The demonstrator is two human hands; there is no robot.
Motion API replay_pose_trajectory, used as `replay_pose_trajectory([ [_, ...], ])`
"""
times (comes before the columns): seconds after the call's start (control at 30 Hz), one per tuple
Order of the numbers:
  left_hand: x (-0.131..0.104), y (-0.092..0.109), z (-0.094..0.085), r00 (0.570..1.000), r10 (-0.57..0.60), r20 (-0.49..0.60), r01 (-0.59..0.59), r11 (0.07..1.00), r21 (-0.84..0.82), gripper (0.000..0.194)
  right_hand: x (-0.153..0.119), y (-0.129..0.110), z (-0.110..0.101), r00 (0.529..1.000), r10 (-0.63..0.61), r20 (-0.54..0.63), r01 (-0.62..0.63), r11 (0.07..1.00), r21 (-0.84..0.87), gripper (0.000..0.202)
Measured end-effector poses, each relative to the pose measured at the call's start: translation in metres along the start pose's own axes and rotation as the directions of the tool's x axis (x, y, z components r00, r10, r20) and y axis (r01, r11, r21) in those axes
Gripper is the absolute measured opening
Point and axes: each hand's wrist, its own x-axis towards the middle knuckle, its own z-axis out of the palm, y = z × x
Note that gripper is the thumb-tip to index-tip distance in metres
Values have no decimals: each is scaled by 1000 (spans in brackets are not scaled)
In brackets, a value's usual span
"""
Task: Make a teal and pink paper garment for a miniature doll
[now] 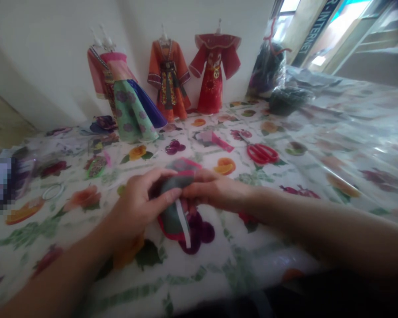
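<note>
Both my hands meet over a small piece of grey-green fabric (172, 216) with pink-red edging, just above the table. A narrow white strip (184, 223) hangs along its right side. My left hand (146, 196) is closed on the fabric, with the thumb lying across its front. My right hand (215, 190) pinches the fabric's upper right part, its fingertips close to the left thumb. Part of the fabric is hidden behind the fingers, and the picture is slightly blurred.
Red-handled scissors (262, 153) lie to the right, near a pink and pale scrap (215, 139). Miniature dresses on stands, including an orange robe (169, 79) and a red dress (214, 79), line the wall. A dark plastic-wrapped bundle (288, 99) sits at the back right.
</note>
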Motion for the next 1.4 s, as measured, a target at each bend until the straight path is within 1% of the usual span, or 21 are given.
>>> replay_pose_trajectory([
  [0.1,1,-3,-5,996,11,-92,-4,997,74,21,1,-1,1,998,-49,-49,51,998,24,13],
  [0.13,1,-3,-7,993,18,-113,-9,997,81,18,1,-2,2,997,-60,-58,60,998,0,16],
  [0.2,2,-1,-9,984,34,-173,-27,999,45,13,0,-5,4,996,-74,-48,69,992,-103,22],
  [0.3,2,3,-11,952,10,-306,-48,992,-116,11,-2,-8,7,998,-67,-10,63,969,-237,27],
  [0.37,3,5,-12,924,-34,-380,-63,968,-242,12,-2,-9,9,998,-52,20,55,969,-239,27],
  [0.43,4,6,-12,911,-72,-406,-81,935,-346,11,0,-7,11,998,-36,44,43,981,-191,26],
  [0.5,4,6,-12,910,-87,-404,-98,905,-414,11,1,-4,12,998,-47,29,51,988,-143,25],
  [0.6,4,7,-12,923,-82,-376,-105,886,-452,10,3,-1,11,988,-126,-92,111,983,-147,18],
  [0.7,3,10,-14,940,-55,-338,-96,904,-416,9,3,-3,6,948,-222,-227,176,963,-206,9],
  [0.77,2,11,-16,949,-33,-312,-95,918,-385,10,3,-5,1,925,-273,-264,216,950,-227,7],
  [0.87,0,13,-19,963,-42,-265,-57,933,-354,14,4,-6,-6,919,-302,-252,250,943,-221,10],
  [0.93,0,13,-23,969,-62,-238,-17,948,-318,20,4,-7,-7,923,-298,-245,250,946,-207,12],
  [1.0,0,14,-28,971,-58,-230,-4,965,-261,23,4,-7,-7,926,-287,-244,239,949,-206,11],
  [1.2,-4,25,-46,974,-24,-223,-7,990,-138,25,0,-14,-3,940,-272,-209,209,937,-280,13],
  [1.3,-10,31,-50,970,-38,-240,22,997,-70,25,-4,-21,1,944,-270,-189,193,918,-347,14],
  [1.4,-15,31,-50,973,-54,-222,51,999,-18,32,-7,-25,8,948,-265,-175,183,906,-381,16],
])
